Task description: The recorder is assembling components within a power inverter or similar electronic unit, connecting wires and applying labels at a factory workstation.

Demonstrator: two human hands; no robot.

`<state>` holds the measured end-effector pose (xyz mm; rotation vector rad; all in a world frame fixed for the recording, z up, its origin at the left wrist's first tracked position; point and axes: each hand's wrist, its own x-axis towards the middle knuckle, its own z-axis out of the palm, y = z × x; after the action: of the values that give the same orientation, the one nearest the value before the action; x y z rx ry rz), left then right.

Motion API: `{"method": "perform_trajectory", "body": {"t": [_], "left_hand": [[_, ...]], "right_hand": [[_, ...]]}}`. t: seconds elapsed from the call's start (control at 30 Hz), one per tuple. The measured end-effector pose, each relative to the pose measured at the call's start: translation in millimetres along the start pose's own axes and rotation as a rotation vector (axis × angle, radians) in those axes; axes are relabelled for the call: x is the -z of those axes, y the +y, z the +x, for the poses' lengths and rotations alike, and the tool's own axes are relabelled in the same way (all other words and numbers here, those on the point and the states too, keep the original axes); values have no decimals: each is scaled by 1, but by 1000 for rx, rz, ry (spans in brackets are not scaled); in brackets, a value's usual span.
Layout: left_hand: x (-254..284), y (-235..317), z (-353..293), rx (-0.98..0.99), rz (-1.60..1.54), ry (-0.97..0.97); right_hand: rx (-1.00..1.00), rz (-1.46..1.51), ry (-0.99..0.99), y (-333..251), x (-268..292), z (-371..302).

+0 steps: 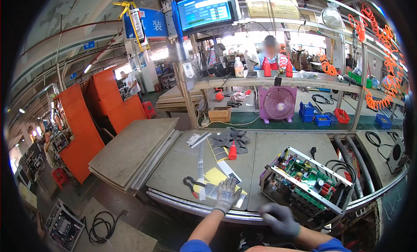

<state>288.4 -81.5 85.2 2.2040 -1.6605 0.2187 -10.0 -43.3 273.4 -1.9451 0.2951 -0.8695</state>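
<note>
My left hand (226,194), in a light grey work glove, lies with its fingers spread over label sheets (210,192) near the bench's front edge. Beside it are a yellow sheet (215,176), a white label strip (229,170) and dark-handled pliers (192,185) with a red tip. My right hand (280,218), in a darker grey glove, hovers at the front edge, somewhat blurred. Its fingers are curled in, and anything between them is hidden. To its right sits an opened electronic unit (310,180) with green circuit boards in a metal frame.
A red bottle (233,151) and grey cloth (236,139) lie farther back on the bench. Stacked boards (134,154) stand at left. A purple fan (277,105) and blue bins (307,110) are behind. Orange coiled hoses (378,39) hang at right. A person (268,54) is across the bench.
</note>
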Motion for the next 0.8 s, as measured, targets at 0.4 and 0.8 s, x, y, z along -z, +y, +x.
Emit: {"method": "perform_trajectory", "body": {"t": [0.4, 0.8], "left_hand": [[101, 239, 12, -97, -709, 706], [94, 242, 89, 5, -890, 326]], "right_hand": [[-109, 507, 996, 34, 209, -209], [71, 1274, 681, 111, 234, -167]]}}
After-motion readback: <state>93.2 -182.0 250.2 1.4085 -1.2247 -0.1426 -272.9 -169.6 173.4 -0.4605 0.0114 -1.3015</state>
